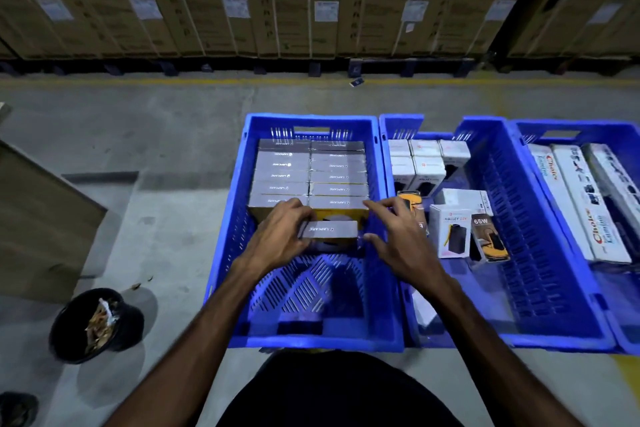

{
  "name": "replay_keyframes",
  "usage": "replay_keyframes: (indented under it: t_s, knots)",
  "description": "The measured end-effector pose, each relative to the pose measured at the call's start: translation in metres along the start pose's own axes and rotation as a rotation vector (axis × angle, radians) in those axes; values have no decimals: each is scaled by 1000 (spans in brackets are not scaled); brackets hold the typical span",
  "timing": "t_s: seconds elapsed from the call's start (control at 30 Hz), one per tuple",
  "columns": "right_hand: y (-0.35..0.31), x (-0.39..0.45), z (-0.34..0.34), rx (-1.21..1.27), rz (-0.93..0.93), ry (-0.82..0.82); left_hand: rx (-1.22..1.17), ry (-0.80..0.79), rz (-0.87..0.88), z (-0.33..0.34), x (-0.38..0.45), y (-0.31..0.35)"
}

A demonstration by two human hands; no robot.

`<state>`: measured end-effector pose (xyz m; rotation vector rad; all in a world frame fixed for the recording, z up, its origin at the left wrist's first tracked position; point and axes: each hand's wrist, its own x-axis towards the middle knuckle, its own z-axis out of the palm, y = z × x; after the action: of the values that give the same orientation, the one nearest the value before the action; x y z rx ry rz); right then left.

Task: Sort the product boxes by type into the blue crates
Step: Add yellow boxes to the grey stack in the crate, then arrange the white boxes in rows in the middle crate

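Both hands work inside the left blue crate point(242, 184), where grey boxes point(308, 173) stand packed in two columns against the far wall. The left hand point(280, 236) grips the left end of one more grey box point(329, 230), its long axis running left to right, just in front of the right column. The right hand point(394, 236) hovers at the box's right end, fingers spread and holding nothing. The box probably needs a short push forward to close against the row.
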<state>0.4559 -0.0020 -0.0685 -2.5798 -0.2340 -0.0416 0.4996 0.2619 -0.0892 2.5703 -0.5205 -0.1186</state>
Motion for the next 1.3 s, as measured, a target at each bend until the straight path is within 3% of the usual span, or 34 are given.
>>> replay_keyframes:
  t_s: [0.1, 0.2, 0.4, 0.77, 1.3]
  knots:
    - [14, -9, -7, -123, 137, 73, 53, -1, 21, 16, 18, 3]
    - [22, -16, -5, -91, 282, -1, 85, 0, 41, 32, 32, 8]
    - [21, -20, -2, -68, 375, -56, 144, -36, 77, 46, 56, 5]
    - [15, -23, -3, 18, 420, -40, 322, 122, 40, 76, 47, 7]
    - [12, -34, 5, 98, 431, 6, 330, 148, -27, 93, 38, 8]
